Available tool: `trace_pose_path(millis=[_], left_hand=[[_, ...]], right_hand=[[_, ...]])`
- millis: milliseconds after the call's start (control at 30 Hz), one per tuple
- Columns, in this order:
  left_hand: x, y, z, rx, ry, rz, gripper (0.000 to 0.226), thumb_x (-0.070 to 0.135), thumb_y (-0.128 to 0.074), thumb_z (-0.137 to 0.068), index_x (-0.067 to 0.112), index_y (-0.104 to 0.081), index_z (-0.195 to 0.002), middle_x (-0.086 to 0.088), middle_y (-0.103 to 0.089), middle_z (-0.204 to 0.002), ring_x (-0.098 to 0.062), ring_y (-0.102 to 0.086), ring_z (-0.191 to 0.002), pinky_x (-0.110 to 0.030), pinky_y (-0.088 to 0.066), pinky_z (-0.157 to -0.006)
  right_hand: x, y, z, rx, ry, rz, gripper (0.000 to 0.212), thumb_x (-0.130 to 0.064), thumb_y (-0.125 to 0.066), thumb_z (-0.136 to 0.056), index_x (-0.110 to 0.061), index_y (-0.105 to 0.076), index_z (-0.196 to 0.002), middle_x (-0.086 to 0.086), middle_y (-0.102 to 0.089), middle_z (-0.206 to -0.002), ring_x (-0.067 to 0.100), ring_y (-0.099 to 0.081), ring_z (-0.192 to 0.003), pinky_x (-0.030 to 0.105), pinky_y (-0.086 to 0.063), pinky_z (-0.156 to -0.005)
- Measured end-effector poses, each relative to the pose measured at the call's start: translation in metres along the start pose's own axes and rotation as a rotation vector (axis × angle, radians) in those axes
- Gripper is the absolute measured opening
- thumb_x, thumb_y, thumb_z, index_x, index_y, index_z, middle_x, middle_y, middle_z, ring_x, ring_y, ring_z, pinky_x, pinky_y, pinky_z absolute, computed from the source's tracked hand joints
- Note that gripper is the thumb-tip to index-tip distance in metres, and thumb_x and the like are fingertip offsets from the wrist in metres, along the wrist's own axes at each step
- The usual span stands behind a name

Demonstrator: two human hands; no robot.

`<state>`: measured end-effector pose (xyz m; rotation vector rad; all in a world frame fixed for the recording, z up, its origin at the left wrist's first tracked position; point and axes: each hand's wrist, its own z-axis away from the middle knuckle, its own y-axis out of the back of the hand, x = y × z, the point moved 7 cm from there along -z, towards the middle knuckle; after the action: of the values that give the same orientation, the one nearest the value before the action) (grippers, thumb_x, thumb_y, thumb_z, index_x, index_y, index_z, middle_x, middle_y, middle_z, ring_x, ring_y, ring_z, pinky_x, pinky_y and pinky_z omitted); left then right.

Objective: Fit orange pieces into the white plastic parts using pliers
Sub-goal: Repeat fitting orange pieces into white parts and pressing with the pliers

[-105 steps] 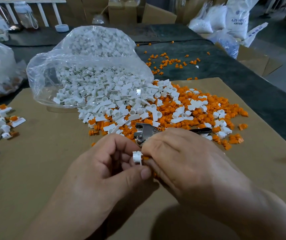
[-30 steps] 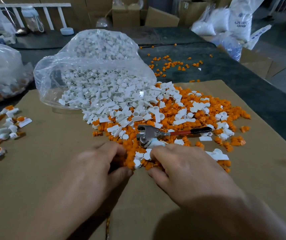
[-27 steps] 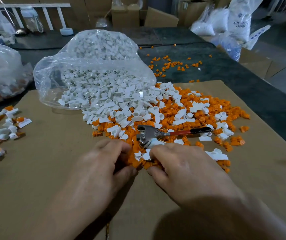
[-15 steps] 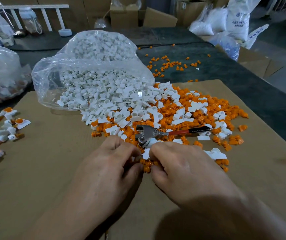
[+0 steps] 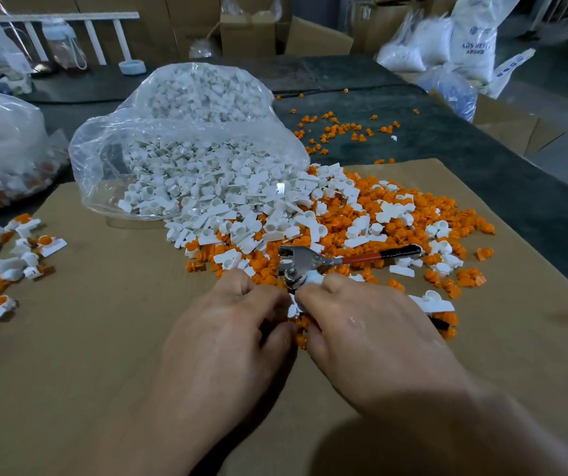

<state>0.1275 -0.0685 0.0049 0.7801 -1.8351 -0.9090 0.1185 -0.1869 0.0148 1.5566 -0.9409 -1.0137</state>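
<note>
Orange pieces point(image 5: 420, 201) are lying scattered across the cardboard sheet point(image 5: 103, 321) on the tabletop point(image 5: 481, 166), mixing with white plastic parts point(image 5: 227, 187) spilling out of a clear bag point(image 5: 172, 132). At the near edge of that heap the left hand point(image 5: 231, 331) and right hand point(image 5: 371, 334) are meeting knuckles-up, fingers curling inward, with one white part point(image 5: 292, 308) showing between them. I cannot tell which hand is actually gripping it. The pliers point(image 5: 310, 264) are lying on the heap just beyond the right hand's knuckles.
</note>
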Motion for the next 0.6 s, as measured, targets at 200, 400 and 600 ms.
trace_pose_path(millis=[200, 400, 600], left_hand=[[-0.0027, 0.0014, -0.0017, 0.035, 0.019, 0.098, 0.017, 0.04, -0.059, -0.076, 0.033, -0.069, -0.087, 0.012, -0.05, -0.085, -0.009, -0.053, -0.076, -0.039, -0.049, -0.062], [0.0002, 0.0007, -0.0021, -0.002, -0.039, 0.043, 0.024, 0.035, -0.063, -0.075, 0.031, -0.074, -0.096, 0.012, -0.049, -0.087, -0.011, -0.054, -0.073, -0.038, -0.05, -0.056], [-0.0013, 0.0022, -0.0021, 0.047, -0.042, 0.024, 0.01, 0.021, -0.073, -0.081, 0.024, -0.071, -0.09, 0.006, -0.053, -0.089, -0.017, -0.057, -0.073, -0.043, -0.051, -0.056]], right_hand=[[0.0003, 0.001, 0.0, 0.015, 0.019, -0.035, 0.009, -0.031, -0.043, -0.098, -0.029, -0.052, -0.101, -0.01, -0.038, -0.086, 0.013, -0.042, -0.074, 0.027, -0.029, -0.058], [-0.0049, 0.0, -0.0012, 0.026, 0.054, -0.081, 0.021, -0.036, -0.04, -0.098, -0.03, -0.051, -0.115, -0.01, -0.04, -0.092, 0.011, -0.038, -0.081, 0.026, -0.029, -0.065], [-0.003, 0.0032, 0.0006, 0.027, 0.039, -0.181, 0.025, -0.033, -0.04, -0.098, -0.033, -0.044, -0.123, -0.012, -0.047, -0.104, 0.011, -0.046, -0.091, 0.028, -0.041, -0.074]])
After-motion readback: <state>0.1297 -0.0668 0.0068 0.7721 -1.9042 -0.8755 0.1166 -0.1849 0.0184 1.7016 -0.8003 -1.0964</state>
